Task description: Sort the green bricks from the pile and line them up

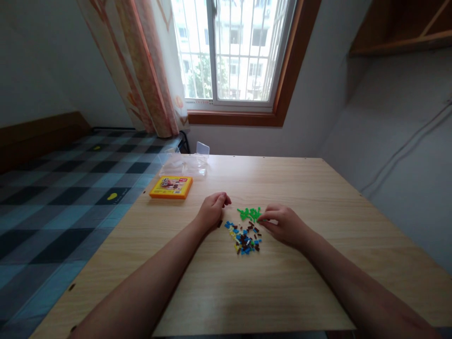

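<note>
A small heap of green toy building bricks (249,214) lies between my hands on the table. Just nearer to me is a mixed pile of tiny blue, brown, yellow and white bricks (245,240). My right hand (283,223) rests at the right edge of the green heap, thumb and index finger pinched together against it; whatever is between the fingertips is too small to make out. To the left of both piles, my left hand (212,210) lies on its side with loosely curled fingers, and I see nothing in it. A dark brown piece (220,223) lies beside its wrist.
An orange-yellow box (171,187) with a printed label lies at the table's left side. Behind it stands an open clear plastic case (185,165). The wooden table (282,292) borders a bed with a checked cover (70,202) on the left.
</note>
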Motion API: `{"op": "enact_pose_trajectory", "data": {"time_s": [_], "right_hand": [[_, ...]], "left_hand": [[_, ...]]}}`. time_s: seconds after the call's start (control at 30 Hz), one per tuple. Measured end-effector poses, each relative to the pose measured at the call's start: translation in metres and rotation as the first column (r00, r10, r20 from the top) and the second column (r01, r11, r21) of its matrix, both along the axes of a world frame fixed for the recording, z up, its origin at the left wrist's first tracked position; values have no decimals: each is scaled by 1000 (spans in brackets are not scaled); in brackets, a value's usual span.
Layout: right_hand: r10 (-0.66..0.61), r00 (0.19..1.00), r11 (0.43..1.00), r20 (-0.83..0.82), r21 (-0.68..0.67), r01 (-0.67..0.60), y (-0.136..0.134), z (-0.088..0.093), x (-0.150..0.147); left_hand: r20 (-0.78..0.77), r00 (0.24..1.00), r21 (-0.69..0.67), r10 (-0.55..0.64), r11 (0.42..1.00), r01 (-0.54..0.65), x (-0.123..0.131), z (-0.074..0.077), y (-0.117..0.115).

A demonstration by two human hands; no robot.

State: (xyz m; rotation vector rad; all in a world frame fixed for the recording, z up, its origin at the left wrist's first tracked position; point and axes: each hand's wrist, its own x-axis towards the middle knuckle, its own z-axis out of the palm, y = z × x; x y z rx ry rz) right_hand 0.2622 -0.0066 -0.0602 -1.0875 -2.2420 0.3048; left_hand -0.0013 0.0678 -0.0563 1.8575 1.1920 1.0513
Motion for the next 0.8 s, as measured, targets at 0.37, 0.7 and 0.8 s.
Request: {"op": "enact_pose_trajectory", "data": {"time_s": [0.37, 0.7, 0.8], "right_hand": [[70, 992, 997, 108, -24, -68, 2, -5, -13], [53, 995, 998, 82, 20, -55, -1, -3, -14], [69, 994, 998, 85, 5, -70, 0, -4, -13]], "left_hand": [[-5, 1000, 18, -10, 1000, 10, 0, 0, 0], [-9, 1000, 15, -9, 1000, 10, 0, 1, 0], [-12, 1000, 13, -13, 1000, 13, 0, 1, 0]]}}
